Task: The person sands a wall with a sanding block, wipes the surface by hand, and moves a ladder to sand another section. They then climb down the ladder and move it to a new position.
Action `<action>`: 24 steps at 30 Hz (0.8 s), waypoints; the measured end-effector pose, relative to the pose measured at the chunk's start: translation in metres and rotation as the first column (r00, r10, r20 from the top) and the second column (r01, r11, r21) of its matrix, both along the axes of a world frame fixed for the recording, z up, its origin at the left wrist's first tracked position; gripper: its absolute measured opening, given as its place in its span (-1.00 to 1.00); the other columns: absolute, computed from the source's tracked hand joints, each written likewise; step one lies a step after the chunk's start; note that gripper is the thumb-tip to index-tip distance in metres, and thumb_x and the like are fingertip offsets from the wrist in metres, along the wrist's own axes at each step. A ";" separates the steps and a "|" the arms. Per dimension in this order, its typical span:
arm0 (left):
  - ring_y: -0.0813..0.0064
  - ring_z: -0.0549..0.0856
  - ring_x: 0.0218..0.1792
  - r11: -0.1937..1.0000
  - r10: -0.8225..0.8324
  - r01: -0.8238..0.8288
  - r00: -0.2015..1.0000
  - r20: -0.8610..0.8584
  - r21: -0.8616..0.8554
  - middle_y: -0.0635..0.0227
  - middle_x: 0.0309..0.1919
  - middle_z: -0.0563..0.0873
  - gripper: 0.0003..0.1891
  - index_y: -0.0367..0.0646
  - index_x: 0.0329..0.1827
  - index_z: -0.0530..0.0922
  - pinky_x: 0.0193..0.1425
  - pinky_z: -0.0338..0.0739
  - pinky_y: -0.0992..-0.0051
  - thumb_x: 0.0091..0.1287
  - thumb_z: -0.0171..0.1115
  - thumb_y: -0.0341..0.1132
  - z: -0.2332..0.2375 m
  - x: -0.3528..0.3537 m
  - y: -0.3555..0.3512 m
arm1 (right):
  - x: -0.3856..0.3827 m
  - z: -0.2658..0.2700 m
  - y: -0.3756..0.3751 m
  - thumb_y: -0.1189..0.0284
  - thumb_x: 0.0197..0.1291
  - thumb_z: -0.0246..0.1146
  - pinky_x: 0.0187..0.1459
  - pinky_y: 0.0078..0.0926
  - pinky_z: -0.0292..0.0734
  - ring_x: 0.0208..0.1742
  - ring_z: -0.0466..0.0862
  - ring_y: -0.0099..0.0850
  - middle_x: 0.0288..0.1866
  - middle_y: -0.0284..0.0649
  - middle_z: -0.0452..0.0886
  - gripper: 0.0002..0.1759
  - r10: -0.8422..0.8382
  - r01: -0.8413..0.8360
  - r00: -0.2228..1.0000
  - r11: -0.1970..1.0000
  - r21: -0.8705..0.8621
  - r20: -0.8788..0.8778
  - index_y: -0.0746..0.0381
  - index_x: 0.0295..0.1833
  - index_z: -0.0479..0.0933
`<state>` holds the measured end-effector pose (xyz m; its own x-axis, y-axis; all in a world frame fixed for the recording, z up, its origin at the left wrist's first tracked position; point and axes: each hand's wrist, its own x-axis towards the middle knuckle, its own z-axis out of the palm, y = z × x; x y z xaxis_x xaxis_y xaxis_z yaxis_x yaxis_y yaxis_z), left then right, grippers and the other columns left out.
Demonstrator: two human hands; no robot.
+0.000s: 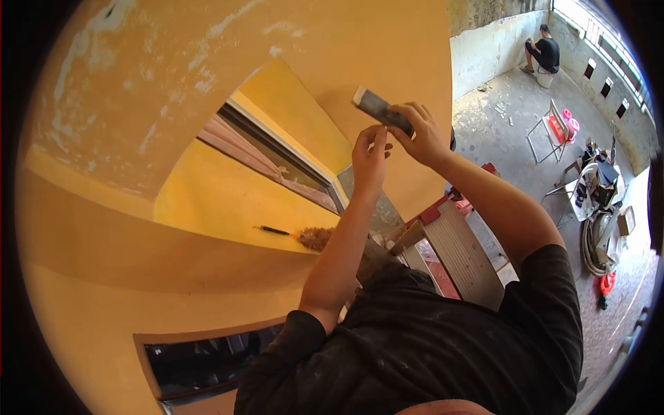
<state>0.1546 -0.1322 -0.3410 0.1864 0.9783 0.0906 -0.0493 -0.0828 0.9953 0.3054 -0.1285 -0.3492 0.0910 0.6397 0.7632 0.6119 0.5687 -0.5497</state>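
My right hand (pixel 423 133) is wrapped round one end of a sanding block (pixel 377 108), a flat dark grey bar with a pale far end. It is held up close to the orange wall (pixel 387 48). Just below the block is my left hand (pixel 372 149), with its fingers curled in and the thumb and fingertips pinched together near the block's lower edge. Whatever is between those fingertips, if anything, is too small to tell. White scuffed patches mark the wall at the upper left.
A recessed window (pixel 277 162) with a pink curtain is beside me. On its yellow ledge lies a brush-like duster (pixel 315 238). A ribbed step or plank (pixel 463 252) is below me. Another person (pixel 546 54) sits far off; a folding chair (pixel 551 131) and cluttered tools stand on the floor.
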 end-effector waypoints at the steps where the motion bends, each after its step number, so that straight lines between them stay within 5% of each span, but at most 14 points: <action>1: 0.52 0.63 -0.15 0.999 0.033 -0.033 0.999 -0.008 0.039 0.39 -0.09 0.57 -0.69 -0.20 0.05 0.51 -0.08 0.53 0.50 0.48 0.16 -0.14 -0.001 0.001 0.004 | 0.001 -0.002 0.002 0.35 0.16 0.36 0.09 -0.21 0.44 0.04 0.54 -0.09 -0.02 -0.14 0.58 -0.58 0.020 -0.020 1.000 1.000 -0.010 0.023 0.15 0.15 0.54; 5: 0.52 0.61 -0.18 0.997 0.055 -0.053 0.998 -0.030 0.054 0.39 -0.10 0.56 -0.67 -0.19 0.09 0.47 -0.09 0.51 0.50 0.48 0.16 -0.13 -0.021 0.003 0.017 | 0.002 0.000 -0.002 0.35 0.14 0.35 0.13 -0.19 0.43 0.04 0.53 -0.09 -0.02 -0.16 0.57 -0.59 0.080 -0.078 0.996 0.995 -0.069 0.032 0.12 0.13 0.54; 7: 0.55 0.62 -0.21 0.987 0.146 -0.139 0.986 0.079 -0.081 0.33 -0.10 0.59 -0.68 -0.22 0.05 0.46 -0.14 0.52 0.53 0.45 0.21 -0.16 -0.027 0.007 0.016 | 0.004 -0.001 -0.002 0.35 0.14 0.36 0.13 -0.18 0.43 0.05 0.52 -0.10 -0.01 -0.18 0.57 -0.59 0.069 -0.065 0.997 0.995 -0.078 0.045 0.11 0.12 0.54; 24: 0.55 0.64 -0.09 0.969 0.006 0.071 0.950 0.312 -0.236 0.42 -0.03 0.65 -0.61 -0.18 0.30 0.50 0.02 0.52 0.46 0.44 0.21 -0.30 -0.011 -0.002 0.017 | 0.000 0.006 -0.005 0.43 0.07 0.41 0.11 -0.23 0.48 0.08 0.57 -0.16 0.03 -0.18 0.59 -0.48 0.065 -0.054 0.992 0.993 -0.101 0.108 0.10 0.21 0.54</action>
<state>0.1527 -0.1156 -0.3521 0.2190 0.9717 -0.0889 -0.3547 0.1642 0.9205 0.3056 -0.1337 -0.3428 -0.0314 0.7135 0.7000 0.6386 0.5530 -0.5351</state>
